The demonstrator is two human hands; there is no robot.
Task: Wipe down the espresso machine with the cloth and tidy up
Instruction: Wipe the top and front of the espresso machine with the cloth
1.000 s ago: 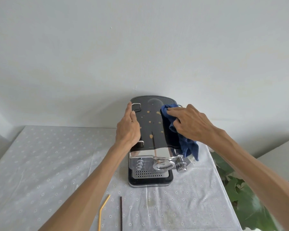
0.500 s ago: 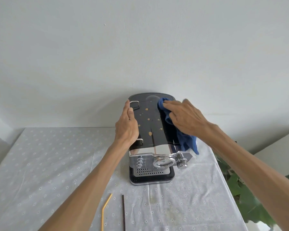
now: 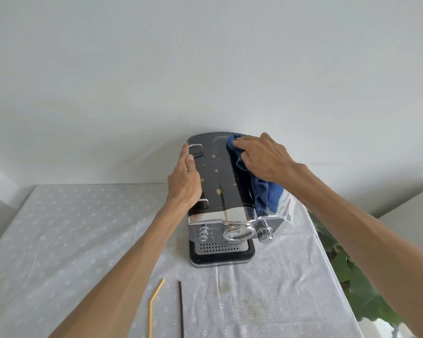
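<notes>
A black and chrome espresso machine (image 3: 220,191) stands on the table against the wall. Its glossy black top carries several tan spots. My left hand (image 3: 185,181) rests flat on the machine's left top edge, between two metal rail ends. My right hand (image 3: 264,157) presses a blue cloth (image 3: 264,191) onto the right side of the top, near the back corner. The cloth hangs down the machine's right side toward the chrome knob (image 3: 264,231).
A table (image 3: 71,240) covered with a white dotted cloth spreads to the left and front. A bent yellow straw (image 3: 154,306) and a dark straight straw (image 3: 180,308) lie near the front edge. Green plant leaves (image 3: 357,284) sit beyond the table's right edge.
My right hand has slid the blue cloth from the middle right of the top toward the back corner. My left hand has stayed on the left edge.
</notes>
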